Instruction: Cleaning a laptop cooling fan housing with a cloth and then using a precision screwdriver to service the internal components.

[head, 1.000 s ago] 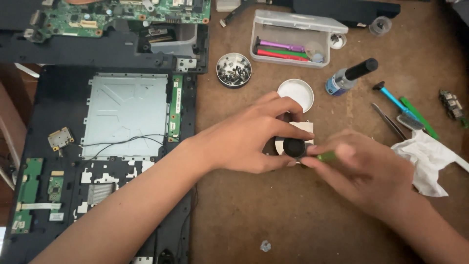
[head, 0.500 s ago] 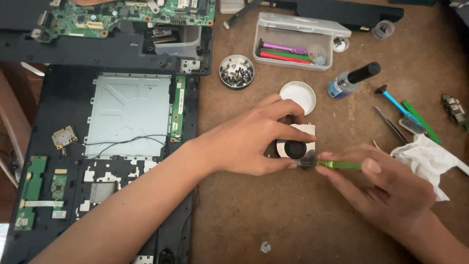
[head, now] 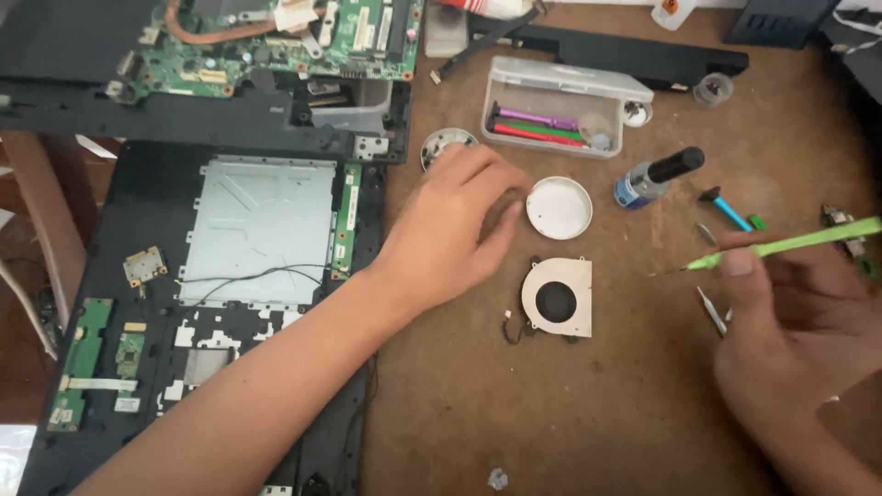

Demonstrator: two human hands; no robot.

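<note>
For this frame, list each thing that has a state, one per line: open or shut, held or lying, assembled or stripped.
Left hand: empty, fingers curled, above the table.
Right hand: holding the green screwdriver.
Cooling fan: lying flat, untouched.
Clear tool case: lid open.
Round white lid: off, lying flat.
Small bottle: capped, on its side.
Laptop base: opened, stripped.
Motherboard: removed, bare.

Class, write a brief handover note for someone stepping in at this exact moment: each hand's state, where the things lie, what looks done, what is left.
Left hand: empty, fingers curled, hovering by the small round metal dish and the white round lid.
Right hand: pinching a slim green screwdriver, tip pointing left above the table.
Small square silver laptop fan: flat on the brown table, untouched, lead trailing left.
Done: fan is out of the open black laptop base.
Left: fan unopened; base not reassembled.
</note>
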